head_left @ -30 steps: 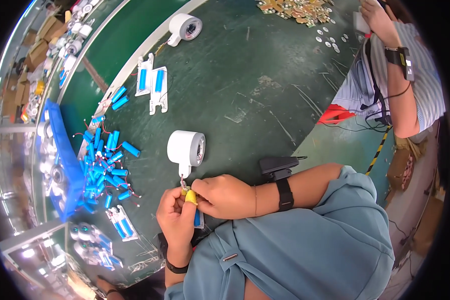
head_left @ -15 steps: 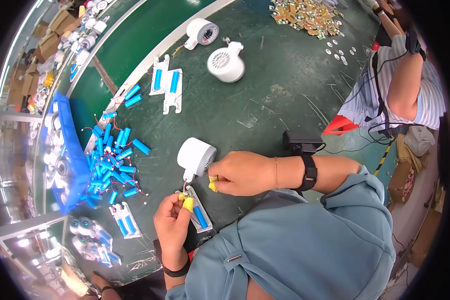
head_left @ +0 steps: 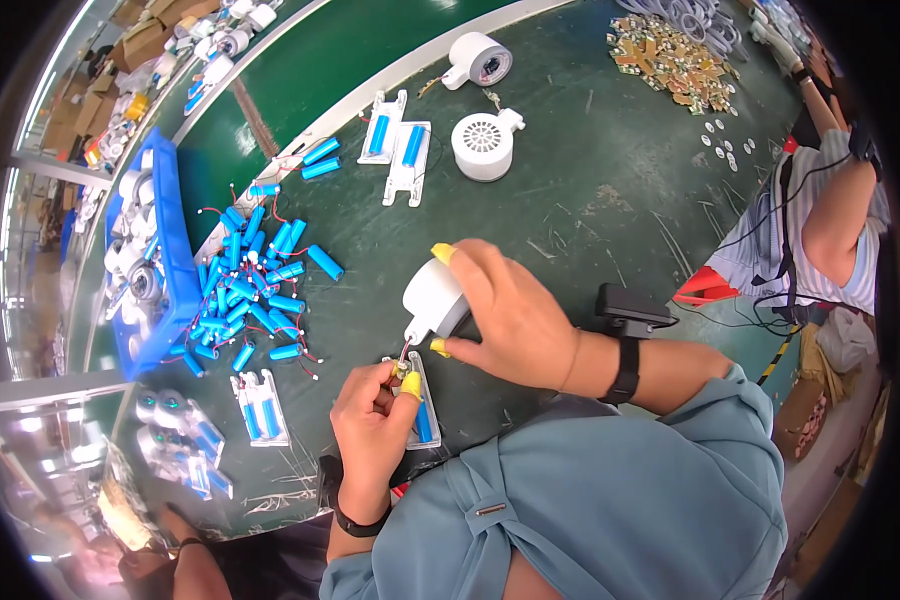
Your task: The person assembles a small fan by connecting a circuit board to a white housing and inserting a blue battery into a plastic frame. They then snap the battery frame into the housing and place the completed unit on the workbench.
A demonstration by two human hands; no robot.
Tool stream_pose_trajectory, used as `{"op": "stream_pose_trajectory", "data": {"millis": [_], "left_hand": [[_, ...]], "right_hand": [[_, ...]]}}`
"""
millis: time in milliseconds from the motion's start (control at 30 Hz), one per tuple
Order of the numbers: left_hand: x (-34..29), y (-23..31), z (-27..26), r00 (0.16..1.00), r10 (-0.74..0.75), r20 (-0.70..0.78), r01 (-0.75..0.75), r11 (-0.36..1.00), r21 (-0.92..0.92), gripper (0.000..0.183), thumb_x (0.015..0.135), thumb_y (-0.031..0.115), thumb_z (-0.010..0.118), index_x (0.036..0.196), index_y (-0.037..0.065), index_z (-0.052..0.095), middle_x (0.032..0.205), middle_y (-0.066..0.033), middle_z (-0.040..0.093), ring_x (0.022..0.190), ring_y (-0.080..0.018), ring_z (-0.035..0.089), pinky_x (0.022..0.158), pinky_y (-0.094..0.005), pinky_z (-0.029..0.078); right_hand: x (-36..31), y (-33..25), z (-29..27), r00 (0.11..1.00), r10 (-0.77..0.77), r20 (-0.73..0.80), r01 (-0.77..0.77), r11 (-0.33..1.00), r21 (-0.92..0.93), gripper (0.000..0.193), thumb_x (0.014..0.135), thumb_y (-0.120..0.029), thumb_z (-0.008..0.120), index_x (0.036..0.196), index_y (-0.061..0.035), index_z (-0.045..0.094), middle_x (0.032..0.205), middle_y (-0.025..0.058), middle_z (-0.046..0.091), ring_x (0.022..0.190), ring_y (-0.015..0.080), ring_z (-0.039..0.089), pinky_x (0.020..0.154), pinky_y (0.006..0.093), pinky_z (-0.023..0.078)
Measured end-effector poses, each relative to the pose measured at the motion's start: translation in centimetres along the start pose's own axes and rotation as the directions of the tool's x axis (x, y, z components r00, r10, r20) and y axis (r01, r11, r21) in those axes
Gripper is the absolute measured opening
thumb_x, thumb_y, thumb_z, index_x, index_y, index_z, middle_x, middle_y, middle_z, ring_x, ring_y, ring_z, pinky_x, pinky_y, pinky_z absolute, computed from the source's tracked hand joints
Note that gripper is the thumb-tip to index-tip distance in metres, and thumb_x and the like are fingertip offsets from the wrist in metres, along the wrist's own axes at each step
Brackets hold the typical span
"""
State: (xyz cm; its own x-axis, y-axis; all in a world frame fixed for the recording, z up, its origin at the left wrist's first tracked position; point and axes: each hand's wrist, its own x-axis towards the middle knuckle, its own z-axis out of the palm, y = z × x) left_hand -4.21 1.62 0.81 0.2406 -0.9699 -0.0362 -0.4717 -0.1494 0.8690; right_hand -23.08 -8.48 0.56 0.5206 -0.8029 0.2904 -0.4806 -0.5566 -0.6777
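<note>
Now, head view, white housing [head_left: 433,298]: mid-frame, just above the white tray [head_left: 425,384], stem tilted to the lower left.
Right hand [head_left: 518,325]: curled around the housing, a finger at its top and the thumb beside the stem.
Left hand [head_left: 370,405]: thumb and fingertips pinch at the lower end of the thin wire [head_left: 405,349], over the tray's top; the exact bit gripped is too small to tell.
Feel: probably light, stiff plastic, smooth enough to slip or roll on its curved side.
Best hold: across the round body, likely safer than the stem.
Weak spot: the wire looks fragile and short, so pulling housing and tray apart could strain it.
Blue cell [head_left: 424,422]: lies along the tray, likely its heaviest part.
Edges: pale rail [head_left: 515,19] across the upper frame; table [head_left: 560,190] side running down right, near the black box [head_left: 635,303] at the right wrist.
Room: bare surface right of the grilled housing [head_left: 485,145]; leftward, loose blue cells [head_left: 325,262] and the blue bin [head_left: 175,240] crowd movement.
</note>
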Motion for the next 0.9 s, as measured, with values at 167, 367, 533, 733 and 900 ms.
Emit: {"op": "stream_pose_trajectory", "data": {"millis": [167, 367, 533, 733, 900], "left_hand": [[-0.1, -1.1, -0.5, 0.997, -0.073, 0.012, 0.074, 0.993, -0.092, 0.026, 0.077, -0.006, 0.068, 0.102, -0.004, 0.066, 0.090, -0.0033, 0.060, 0.062, -0.0027, 0.052, 0.053, -0.0179, 0.042], [0.0, -1.0, -0.8, 0.981, -0.176, 0.082, 0.194, 0.922, -0.336, 0.023, 0.082, -0.011, 0.063, 0.105, -0.006, 0.067, 0.090, -0.0017, 0.059, 0.063, -0.0027, 0.050, 0.054, -0.0170, 0.041], [0.1, -1.1, -1.0, 0.979, -0.179, 0.098, 0.202, 0.923, -0.329, 0.024, 0.083, -0.010, 0.064, 0.106, -0.006, 0.067, 0.090, -0.0026, 0.059, 0.062, -0.0025, 0.050, 0.053, -0.0168, 0.040], [0.1, -1.3, -1.1, 0.979, -0.183, 0.090, 0.203, 0.922, -0.329, 0.024, 0.082, -0.010, 0.065, 0.106, -0.007, 0.067, 0.089, -0.0028, 0.059, 0.061, -0.0022, 0.050, 0.051, -0.0164, 0.040], [0.1, -1.2, -1.1, 0.979, -0.182, 0.093, 0.203, 0.927, -0.314, 0.025, 0.081, -0.010, 0.064, 0.106, -0.007, 0.066, 0.089, -0.0026, 0.058, 0.060, -0.0021, 0.050, 0.050, -0.0165, 0.040]], "right_hand": [[0.3, 0.3, 1.7, 0.991, -0.057, -0.123, 0.072, 0.990, 0.118, 0.069, 0.067, -0.007, 0.074, 0.126, 0.0027, 0.038, 0.122, 0.0228, 0.047, 0.097, 0.0407, 0.054, 0.084, 0.0437, 0.046], [0.5, 0.4, 1.1, 0.988, -0.080, -0.133, 0.097, 0.988, 0.122, 0.067, 0.069, -0.009, 0.072, 0.127, -0.0019, 0.040, 0.119, 0.0196, 0.051, 0.100, 0.0386, 0.055, 0.086, 0.0438, 0.045], [0.5, 0.7, 1.3, 0.990, -0.084, -0.117, 0.100, 0.985, 0.141, 0.073, 0.066, -0.007, 0.075, 0.129, -0.0032, 0.039, 0.123, 0.0189, 0.049, 0.104, 0.0395, 0.054, 0.089, 0.0440, 0.046], [0.4, 0.6, 1.4, 0.988, -0.102, -0.119, 0.119, 0.983, 0.138, 0.074, 0.065, -0.007, 0.076, 0.129, -0.0033, 0.039, 0.124, 0.0184, 0.049, 0.105, 0.0390, 0.054, 0.089, 0.0437, 0.046], [0.5, 0.6, 1.3, 0.987, -0.104, -0.119, 0.120, 0.983, 0.137, 0.073, 0.065, -0.007, 0.076, 0.129, -0.0033, 0.041, 0.124, 0.0181, 0.049, 0.103, 0.0382, 0.054, 0.089, 0.0433, 0.046]]}}
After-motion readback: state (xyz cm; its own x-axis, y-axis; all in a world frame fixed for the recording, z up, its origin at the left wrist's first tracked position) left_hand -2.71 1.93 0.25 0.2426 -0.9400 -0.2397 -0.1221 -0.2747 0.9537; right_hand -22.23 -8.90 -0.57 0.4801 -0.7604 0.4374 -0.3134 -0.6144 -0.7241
